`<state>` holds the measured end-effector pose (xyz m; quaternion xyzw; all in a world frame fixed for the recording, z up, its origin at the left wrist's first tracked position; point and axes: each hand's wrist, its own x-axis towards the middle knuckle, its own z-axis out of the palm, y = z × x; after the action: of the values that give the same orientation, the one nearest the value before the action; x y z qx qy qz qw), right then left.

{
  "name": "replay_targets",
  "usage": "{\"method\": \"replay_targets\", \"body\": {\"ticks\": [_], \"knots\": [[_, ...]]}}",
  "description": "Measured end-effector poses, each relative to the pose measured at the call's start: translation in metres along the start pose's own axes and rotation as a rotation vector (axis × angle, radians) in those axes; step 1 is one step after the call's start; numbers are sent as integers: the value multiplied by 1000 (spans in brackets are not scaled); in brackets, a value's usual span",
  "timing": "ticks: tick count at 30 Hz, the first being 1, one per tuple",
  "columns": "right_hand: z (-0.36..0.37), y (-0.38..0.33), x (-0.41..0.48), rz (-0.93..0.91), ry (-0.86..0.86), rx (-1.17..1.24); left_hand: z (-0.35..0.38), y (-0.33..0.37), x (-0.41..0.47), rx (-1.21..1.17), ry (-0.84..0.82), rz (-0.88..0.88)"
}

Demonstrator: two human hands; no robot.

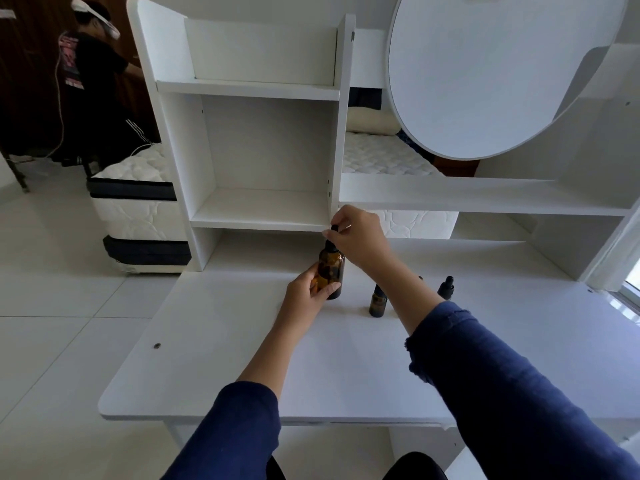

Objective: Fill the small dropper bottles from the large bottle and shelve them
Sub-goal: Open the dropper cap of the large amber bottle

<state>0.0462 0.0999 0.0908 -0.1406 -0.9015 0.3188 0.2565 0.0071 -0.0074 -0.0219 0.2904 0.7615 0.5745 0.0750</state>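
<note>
The large amber bottle (331, 268) stands upright on the white desk (214, 358), near the shelf unit. My left hand (306, 294) wraps its lower body. My right hand (358, 239) pinches the black dropper cap (334, 230) at the top of that bottle. Two small amber dropper bottles stand to the right: one (377, 301) beside my right forearm, another (445, 288) farther right, partly behind the arm. A third dark tip (420, 278) peeks above my forearm.
A white shelf unit (263, 209) with open compartments rises behind the desk, and a long low shelf (485, 199) runs right. A round mirror (485, 74) hangs upper right. A mattress (138, 202) and a person (93, 81) are at left.
</note>
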Motion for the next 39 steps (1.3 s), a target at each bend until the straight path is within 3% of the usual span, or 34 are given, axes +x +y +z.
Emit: {"method": "replay_targets", "body": {"ticks": [15,39], "knots": [[-33,-22,16,-57,278,259,0,-4,2,-11,-8,11],[4,4,-13,-26,47,149,0,-2,3,-3,12,22]]}}
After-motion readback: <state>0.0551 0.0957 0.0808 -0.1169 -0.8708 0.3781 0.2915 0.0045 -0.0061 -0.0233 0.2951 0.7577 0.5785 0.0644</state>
